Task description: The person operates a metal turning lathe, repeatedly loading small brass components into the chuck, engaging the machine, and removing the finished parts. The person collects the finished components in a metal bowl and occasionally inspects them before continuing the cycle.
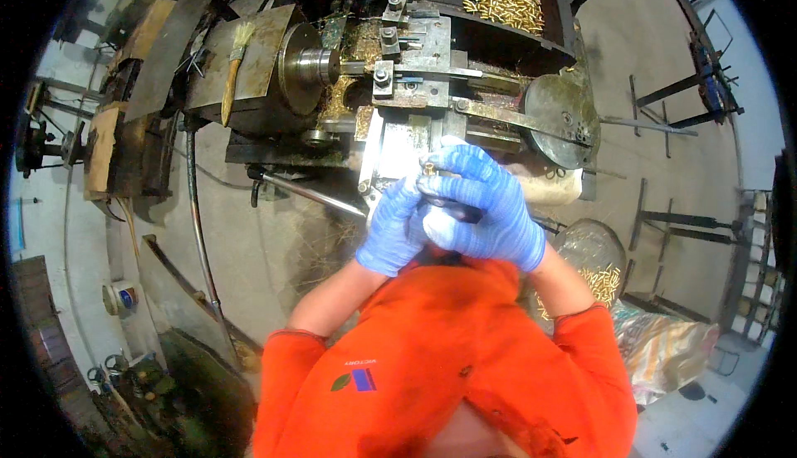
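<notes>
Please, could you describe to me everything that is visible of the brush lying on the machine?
The brush has pale yellowish bristles and a slim brown handle that looks wooden. It lies on a greyish, metal-looking cover, left of the round metal disc, bristles toward the picture's top, the handle's end seemingly reaching past the cover's lower edge. Only the cover appears to touch it.

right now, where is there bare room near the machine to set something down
Bare room shows on the metal cover, between the brush and the round disc, and on the floor between the bin and the rack at right. It is crowded around the clamps, among the brass pieces, and where the left hand and right hand meet at a dark part.
</notes>
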The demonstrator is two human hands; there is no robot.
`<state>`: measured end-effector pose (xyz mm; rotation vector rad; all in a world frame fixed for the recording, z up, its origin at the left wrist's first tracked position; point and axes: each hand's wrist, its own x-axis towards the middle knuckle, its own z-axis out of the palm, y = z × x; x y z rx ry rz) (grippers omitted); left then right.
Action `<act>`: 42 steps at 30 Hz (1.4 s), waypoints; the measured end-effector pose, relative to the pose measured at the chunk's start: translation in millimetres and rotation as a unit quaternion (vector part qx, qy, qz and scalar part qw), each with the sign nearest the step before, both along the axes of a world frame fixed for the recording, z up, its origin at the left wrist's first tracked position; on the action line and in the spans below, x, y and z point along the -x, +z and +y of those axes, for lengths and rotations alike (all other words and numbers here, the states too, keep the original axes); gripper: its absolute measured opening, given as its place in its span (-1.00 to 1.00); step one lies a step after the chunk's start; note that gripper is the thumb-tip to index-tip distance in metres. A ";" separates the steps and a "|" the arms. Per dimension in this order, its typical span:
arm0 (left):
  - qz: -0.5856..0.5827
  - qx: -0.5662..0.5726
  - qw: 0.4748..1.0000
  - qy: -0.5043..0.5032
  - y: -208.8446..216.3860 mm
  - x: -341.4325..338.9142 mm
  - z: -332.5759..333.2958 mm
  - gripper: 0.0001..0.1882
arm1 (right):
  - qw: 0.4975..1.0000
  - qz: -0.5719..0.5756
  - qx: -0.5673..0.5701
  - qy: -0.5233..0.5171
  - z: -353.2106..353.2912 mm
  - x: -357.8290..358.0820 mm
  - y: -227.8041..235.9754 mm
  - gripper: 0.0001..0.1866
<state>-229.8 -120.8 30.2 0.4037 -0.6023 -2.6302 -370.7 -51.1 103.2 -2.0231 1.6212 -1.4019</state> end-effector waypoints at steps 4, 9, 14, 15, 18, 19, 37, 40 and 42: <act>-0.040 0.127 0.991 0.031 3.6 -4.1 -5.3 -0.65 | 1.000 -0.007 -0.022 0.007 -1.5 0.1 2.7 -0.56; -0.227 0.328 0.910 0.116 48.6 -37.9 -38.0 -0.73 | 0.998 0.052 0.019 0.000 -9.3 43.7 5.9 -0.55; -0.330 0.622 0.632 0.324 85.4 -85.9 -110.3 -0.81 | 0.971 0.132 -0.031 -0.195 -48.4 136.7 21.3 -0.56; -0.346 0.686 0.506 0.392 88.7 -93.4 -129.0 -0.80 | 0.940 0.230 -0.005 -0.252 -55.9 141.2 28.6 -0.54; -0.441 0.670 0.388 0.454 100.9 -103.9 -157.5 -0.69 | 0.934 0.236 0.034 -0.267 -61.5 126.2 33.0 -0.47; -0.495 0.662 0.392 0.403 104.7 -107.7 -163.7 -0.62 | 0.957 0.190 0.041 -0.216 -61.8 112.0 27.6 -0.48; -0.469 0.797 0.160 0.345 87.6 -84.3 -182.8 -0.75 | 0.984 0.044 -0.083 -0.150 35.9 63.5 -51.9 -0.68; -0.425 0.814 0.294 0.266 104.5 -29.3 -157.3 -0.77 | 0.985 -0.003 -0.086 -0.149 44.2 62.7 -60.2 -0.70; -0.501 0.794 0.288 0.188 97.4 1.6 -166.4 -0.80 | 0.983 -0.013 -0.097 -0.157 46.9 60.7 -56.3 -0.71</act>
